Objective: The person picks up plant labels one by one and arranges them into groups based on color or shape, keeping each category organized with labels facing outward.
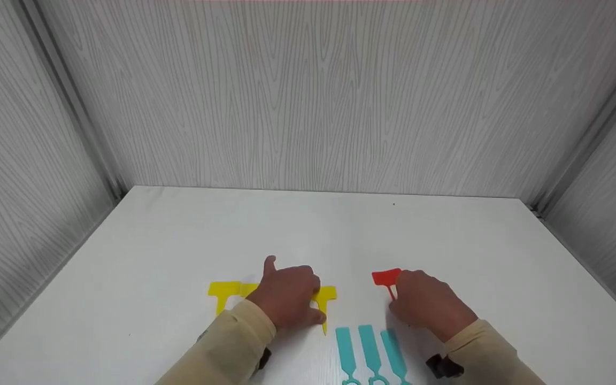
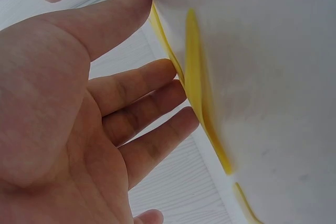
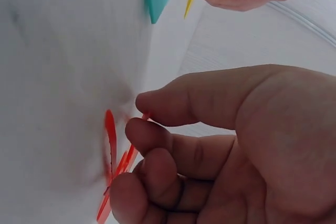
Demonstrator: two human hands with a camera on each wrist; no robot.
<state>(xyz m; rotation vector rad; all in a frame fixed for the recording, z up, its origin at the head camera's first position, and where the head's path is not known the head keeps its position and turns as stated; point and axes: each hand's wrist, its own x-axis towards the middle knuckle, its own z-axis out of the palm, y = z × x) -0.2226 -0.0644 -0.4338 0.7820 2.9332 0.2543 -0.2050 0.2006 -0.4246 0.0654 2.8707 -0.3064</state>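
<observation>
In the head view, my left hand lies over a row of yellow T-shaped plant labels, its thumb at the stem of the rightmost one. The left wrist view shows that hand's fingers fairly straight, with their tips touching the yellow plastic. My right hand pinches the stem of a red T-shaped plant label between thumb and forefinger. More red label pieces show beside its curled fingers in the right wrist view. The right hand covers part of the red in the head view.
Three teal paddle-shaped tags with loops at their lower ends lie at the front, between the forearms. The white tabletop is bounded by pale wood-grain panels at the back and both sides.
</observation>
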